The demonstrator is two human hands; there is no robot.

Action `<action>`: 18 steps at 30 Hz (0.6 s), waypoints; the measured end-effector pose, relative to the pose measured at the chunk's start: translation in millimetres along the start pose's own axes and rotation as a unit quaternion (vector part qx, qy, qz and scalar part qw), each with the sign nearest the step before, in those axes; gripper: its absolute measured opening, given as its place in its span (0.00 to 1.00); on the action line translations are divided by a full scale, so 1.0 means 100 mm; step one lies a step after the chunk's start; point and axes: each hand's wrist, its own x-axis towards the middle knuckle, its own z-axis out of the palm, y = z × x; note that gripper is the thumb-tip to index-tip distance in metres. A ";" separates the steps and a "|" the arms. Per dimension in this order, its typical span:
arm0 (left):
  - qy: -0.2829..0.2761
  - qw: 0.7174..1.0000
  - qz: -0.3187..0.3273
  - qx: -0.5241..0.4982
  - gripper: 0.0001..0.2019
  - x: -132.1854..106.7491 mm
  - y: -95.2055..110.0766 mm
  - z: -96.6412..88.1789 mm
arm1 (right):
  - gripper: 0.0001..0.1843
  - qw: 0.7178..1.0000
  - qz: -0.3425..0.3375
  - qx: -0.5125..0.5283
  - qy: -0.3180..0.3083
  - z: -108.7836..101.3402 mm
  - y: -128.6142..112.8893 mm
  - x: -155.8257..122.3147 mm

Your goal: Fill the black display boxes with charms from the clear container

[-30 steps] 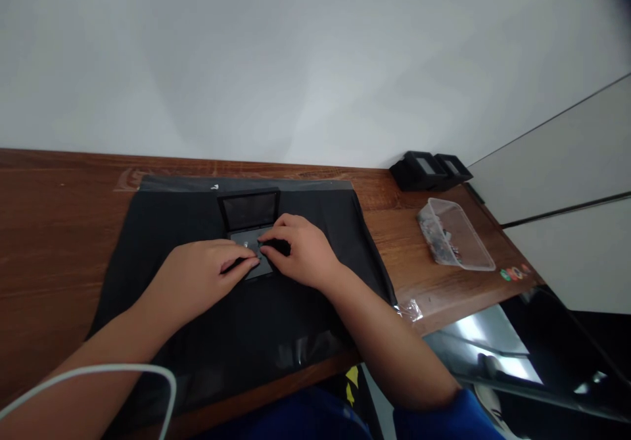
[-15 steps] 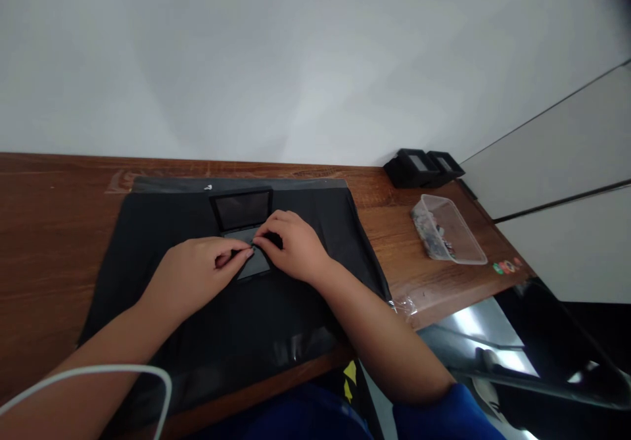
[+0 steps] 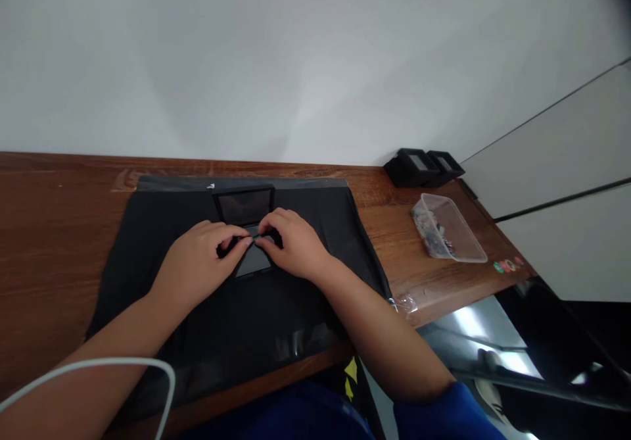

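Observation:
A small open black case lies in the middle of a black mat (image 3: 148, 229) on the wooden desk. Its lid (image 3: 245, 206) stands up toward the wall and its grey base (image 3: 253, 264) lies flat. My left hand (image 3: 197, 266) and my right hand (image 3: 290, 246) rest on the base with their fingertips pinched together at its far edge. They meet over a small dark piece that I cannot make out. Both hands' fingers are curled.
A clear plastic tub (image 3: 447, 229) with small parts sits at the right of the desk (image 3: 49, 229). Two black boxes (image 3: 422, 166) stand against the wall behind it. A crumpled bit of clear plastic (image 3: 404, 305) lies at the desk's front edge. A white cable (image 3: 98, 367) crosses my left forearm.
Both hands have crept a little toward the lid, and the fingertips have closed together over the far edge of the base. The view has shifted slightly.

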 end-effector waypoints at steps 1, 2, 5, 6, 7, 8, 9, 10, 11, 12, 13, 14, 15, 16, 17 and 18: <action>0.001 1.000 0.003 0.001 0.21 0.00 0.00 0.01 | 0.07 1.000 0.003 0.003 0.002 0.00 0.00 0.00; 0.001 1.000 0.006 0.001 0.22 0.00 -0.01 0.01 | 0.08 1.000 0.005 0.006 0.003 0.01 0.00 0.00; -0.001 1.000 0.012 0.004 0.23 0.01 -0.01 0.02 | 0.05 1.000 0.008 0.010 0.001 0.02 0.00 0.00; -0.002 1.000 0.012 0.006 0.23 0.01 -0.01 0.02 | 0.04 1.000 0.009 0.009 0.001 0.02 0.00 0.00; -0.004 1.000 0.010 0.007 0.23 0.01 -0.01 0.02 | 0.03 1.000 0.011 0.007 0.002 0.02 -0.01 0.00; -0.005 1.000 0.008 0.008 0.22 0.02 -0.01 0.02 | 0.03 1.000 0.014 0.006 0.002 0.02 -0.01 0.00; -0.007 1.000 0.007 0.009 0.22 0.02 -0.01 0.01 | 0.02 1.000 0.016 0.005 0.001 0.02 -0.01 0.00; -0.008 1.000 0.005 0.010 0.22 0.02 -0.01 0.01 | 0.02 1.000 0.017 0.004 -0.001 0.01 -0.01 0.00; -0.007 1.000 0.004 0.011 0.22 0.02 -0.01 0.01 | 0.02 1.000 0.019 0.003 -0.005 0.01 -0.02 0.00; -0.006 1.000 0.004 0.013 0.22 0.02 0.00 0.00 | 0.02 1.000 0.019 0.002 -0.008 0.00 -0.02 0.01; -0.005 1.000 0.006 0.016 0.23 0.02 0.00 0.00 | 0.02 1.000 0.019 0.003 -0.010 -0.01 -0.02 0.01; -0.004 1.000 0.008 0.018 0.23 0.01 0.00 0.00 | 0.02 1.000 0.020 0.003 -0.010 -0.02 -0.02 0.01; -0.004 1.000 0.008 0.020 0.23 0.01 0.01 -0.01 | 0.03 1.000 0.021 0.004 -0.009 -0.02 -0.02 0.01; -0.006 1.000 0.007 0.022 0.23 0.01 0.01 -0.01 | 0.03 1.000 0.022 0.006 -0.008 -0.04 -0.03 0.00; -0.009 1.000 0.003 0.024 0.22 0.00 0.01 -0.01 | 0.03 1.000 0.022 0.009 -0.009 -0.05 -0.03 0.00; -0.011 1.000 -0.001 0.027 0.22 0.00 0.01 -0.01 | 0.03 1.000 0.020 0.011 -0.010 -0.06 -0.03 0.00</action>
